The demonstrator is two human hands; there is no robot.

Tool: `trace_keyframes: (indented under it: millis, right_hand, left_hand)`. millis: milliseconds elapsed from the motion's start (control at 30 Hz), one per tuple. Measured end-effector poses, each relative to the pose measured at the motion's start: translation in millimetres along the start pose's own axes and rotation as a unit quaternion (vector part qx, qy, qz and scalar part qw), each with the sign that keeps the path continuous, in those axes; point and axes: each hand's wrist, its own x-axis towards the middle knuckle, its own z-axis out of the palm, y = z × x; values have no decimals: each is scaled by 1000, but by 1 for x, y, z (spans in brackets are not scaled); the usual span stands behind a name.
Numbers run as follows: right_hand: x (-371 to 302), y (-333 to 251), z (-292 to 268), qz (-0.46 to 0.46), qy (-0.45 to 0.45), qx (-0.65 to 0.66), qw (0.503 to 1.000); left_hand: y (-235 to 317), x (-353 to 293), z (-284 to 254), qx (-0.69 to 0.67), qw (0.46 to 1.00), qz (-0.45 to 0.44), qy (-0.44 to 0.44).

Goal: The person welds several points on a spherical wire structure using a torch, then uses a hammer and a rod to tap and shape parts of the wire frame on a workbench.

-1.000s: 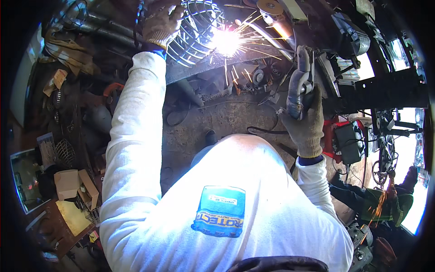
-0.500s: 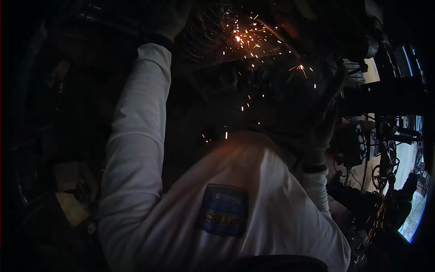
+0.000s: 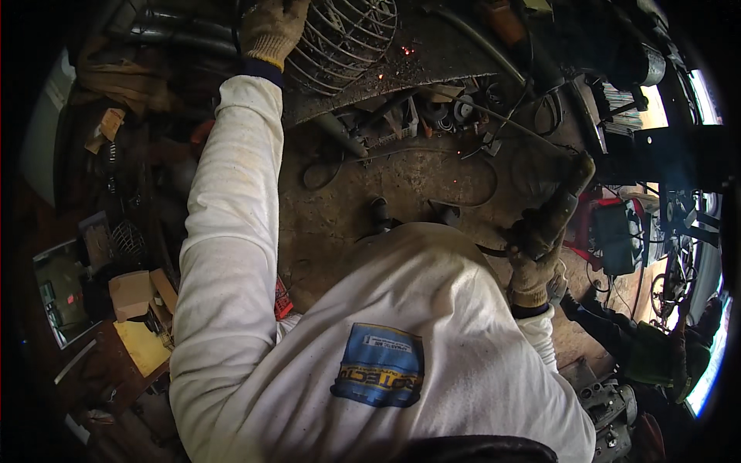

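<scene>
My left hand (image 3: 274, 32), in a knitted work glove, reaches to the top edge beside a round cage of bent metal wire (image 3: 343, 38). Its fingers are partly cut off by the picture's edge, so I cannot tell what they grip. The wire cage lies on a dark metal work table (image 3: 417, 65), with a few red glowing specks next to it. Lower right, my gloved right hand (image 3: 532, 274) is closed around a dark, worn welding electrode holder (image 3: 552, 220). A thin welding rod (image 3: 509, 122) runs from its tip up and left toward the table.
Metal scraps and round parts (image 3: 463, 108) sit under the table edge; a cable (image 3: 482, 202) loops over the floor. An open cardboard box (image 3: 133, 293) is at left. A red machine (image 3: 594, 224) and a person in dark clothes (image 3: 656, 351) are at right.
The picture has gone from dark to bright. The shower of sparks over the table has died to a few glowing specks. My left hand has shifted slightly up and left.
</scene>
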Motion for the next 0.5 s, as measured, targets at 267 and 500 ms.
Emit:
trace_keyframes:
  millis: [267, 500]
  right_hand:
    - [13, 10, 14, 6, -18, -40, 999]
    - [25, 2, 28, 8, -35, -90, 995]
  left_hand:
    - [0, 1, 3, -13, 1000, -7, 0]
    - [-7, 1, 7, 10, 1000, 20, 19]
